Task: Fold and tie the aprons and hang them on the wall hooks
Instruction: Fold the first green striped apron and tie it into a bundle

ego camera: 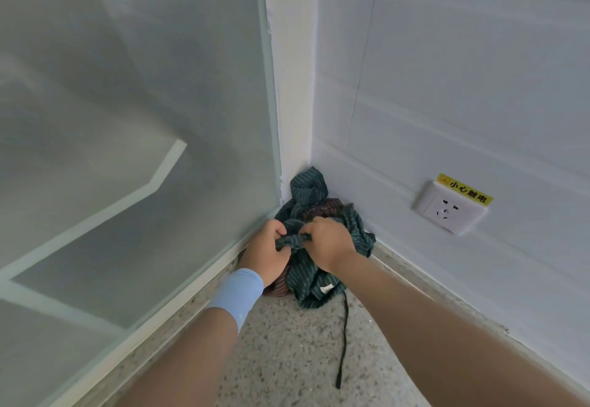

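Two big surfaces, the frosted glass panel (127, 119) and the tiled wall (447, 87), box in the desk (287, 358) corner, so the green striped apron (306, 282) and the brown apron (322, 208) under it stay bunched there. The left hand (266, 253) and right hand (329, 243) both have fingers (281, 231) curled tight on a twisted bit of green cloth, probably cinching a knot. The black strap (343, 342) just trails loose.

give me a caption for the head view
Left hand and right hand grip the green striped apron bunched in a corner, black strap trailing.
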